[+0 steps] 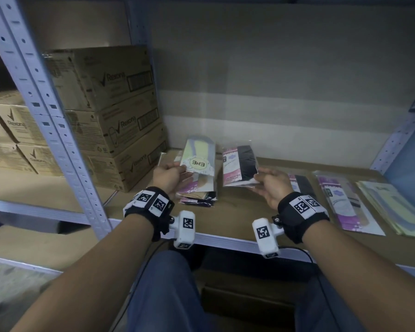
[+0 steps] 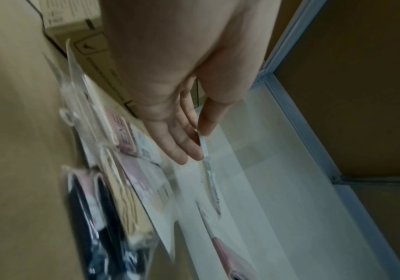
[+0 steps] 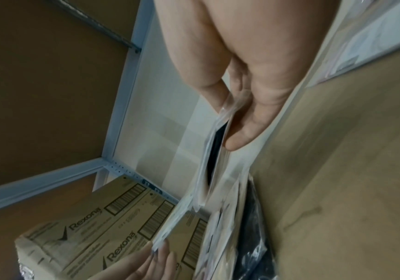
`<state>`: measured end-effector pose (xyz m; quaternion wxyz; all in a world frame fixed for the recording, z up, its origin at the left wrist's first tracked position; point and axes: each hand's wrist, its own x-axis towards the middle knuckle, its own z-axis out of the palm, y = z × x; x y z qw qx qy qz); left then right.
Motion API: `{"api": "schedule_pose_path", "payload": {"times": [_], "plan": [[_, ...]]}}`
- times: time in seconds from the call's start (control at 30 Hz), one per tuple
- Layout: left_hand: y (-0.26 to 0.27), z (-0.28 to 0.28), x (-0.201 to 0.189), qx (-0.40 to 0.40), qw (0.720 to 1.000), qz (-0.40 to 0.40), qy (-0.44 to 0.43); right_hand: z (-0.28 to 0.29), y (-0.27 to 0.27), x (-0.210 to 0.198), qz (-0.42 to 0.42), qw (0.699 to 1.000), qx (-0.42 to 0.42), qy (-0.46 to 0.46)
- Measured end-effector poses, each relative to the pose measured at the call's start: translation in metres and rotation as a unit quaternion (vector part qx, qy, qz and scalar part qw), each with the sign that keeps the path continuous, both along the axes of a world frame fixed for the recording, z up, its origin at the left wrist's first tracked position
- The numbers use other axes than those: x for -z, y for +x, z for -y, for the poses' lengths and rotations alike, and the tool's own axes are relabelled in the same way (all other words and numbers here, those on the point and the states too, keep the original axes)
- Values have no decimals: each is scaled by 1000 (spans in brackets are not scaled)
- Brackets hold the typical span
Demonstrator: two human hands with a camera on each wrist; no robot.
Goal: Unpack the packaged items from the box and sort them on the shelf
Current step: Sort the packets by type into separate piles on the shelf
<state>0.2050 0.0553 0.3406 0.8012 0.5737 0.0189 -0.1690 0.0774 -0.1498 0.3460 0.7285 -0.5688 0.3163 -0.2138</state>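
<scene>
My left hand [image 1: 171, 174] pinches a flat yellow packet [image 1: 198, 155] marked ENE, lifted above a loose pile of packets [image 1: 197, 191] on the brown shelf [image 1: 237, 212]. In the left wrist view the thumb and fingers [image 2: 182, 140] clamp that packet's thin edge [image 2: 209, 174]. My right hand [image 1: 270, 185] holds a pink and black packet [image 1: 240, 165] by its lower right corner, raised off the shelf. The right wrist view shows the thumb and fingers [image 3: 242, 132] gripping this packet's edge [image 3: 214, 157].
Rexona cartons [image 1: 115, 116] are stacked at the shelf's left, close to my left hand. Sorted packets lie in rows to the right: pink ones [image 1: 345, 202] and yellow ones [image 1: 391, 207]. A grey upright [image 1: 41, 111] stands left, and a cardboard box [image 1: 247, 303] sits between my knees.
</scene>
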Motion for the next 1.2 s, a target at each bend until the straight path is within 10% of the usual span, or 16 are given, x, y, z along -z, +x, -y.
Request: {"api": "schedule_pose_path", "payload": {"times": [1.2], "plan": [[-89,121,48,134,988,-45,-56,107,-131,32,-37,990,131,-45]]}}
